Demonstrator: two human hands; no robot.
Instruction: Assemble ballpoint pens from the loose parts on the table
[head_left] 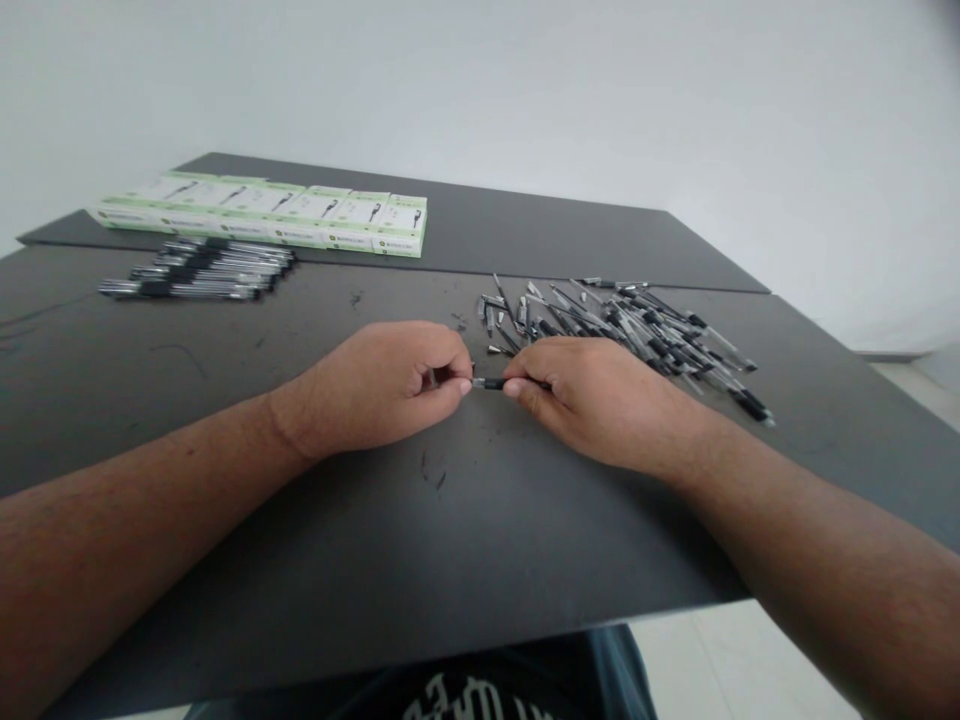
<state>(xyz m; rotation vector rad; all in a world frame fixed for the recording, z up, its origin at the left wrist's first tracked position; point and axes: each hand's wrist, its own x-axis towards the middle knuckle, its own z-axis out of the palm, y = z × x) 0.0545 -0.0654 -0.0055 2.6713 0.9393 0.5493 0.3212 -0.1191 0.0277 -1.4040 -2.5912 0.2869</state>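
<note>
Between my two hands a pen with a black grip lies level, a little above the dark table. My right hand is closed on its black part, thumb and fingers pinched. At the other end, my left hand pinches the pen's clear, silvery tip with thumb and forefinger. Most of the pen is hidden in my right hand. Just beyond the right hand spreads a loose heap of pen parts: clear barrels, black grips, caps and thin refills.
A row of white and green boxes stands at the back left. In front of it lies a stack of pens, side by side. The dark table has a seam across it and several small dark marks. A pale wall rises behind.
</note>
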